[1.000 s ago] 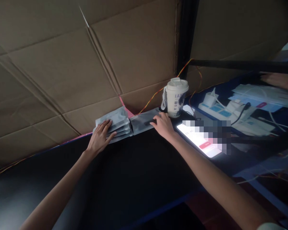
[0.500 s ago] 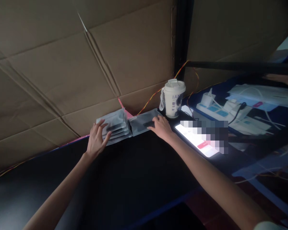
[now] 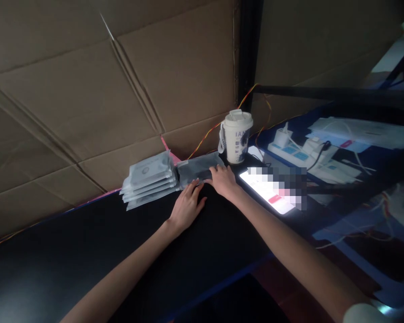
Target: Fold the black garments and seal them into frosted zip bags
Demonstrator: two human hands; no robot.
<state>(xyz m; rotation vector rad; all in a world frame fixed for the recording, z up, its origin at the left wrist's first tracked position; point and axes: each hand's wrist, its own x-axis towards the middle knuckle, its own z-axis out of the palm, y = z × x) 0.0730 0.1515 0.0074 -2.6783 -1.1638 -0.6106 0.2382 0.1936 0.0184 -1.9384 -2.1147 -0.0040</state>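
Note:
A frosted, dark-looking plastic pouch lies flat on the black tabletop against the cardboard. My right hand grips its right end, thumb at the near edge and fingers bent over the top. At the pouch's near edge rests my left hand, fingers stretched forward and thumb apart; the fingertips touch the edge. Just left of the pouch stands a neat pile of several similar frosted pouches, the top one showing a faint round mark. Neither hand touches this pile.
A lidded paper cup stands behind my right hand. A lit phone lies right of it, partly pixelated. Farther right are a power strip with chargers and cables, and flat plastic packets. A cardboard wall borders the table's back.
My left hand has left the pile and moved right to the single pouch's near edge. My right hand stays at that pouch's right end. The view has shifted slightly.

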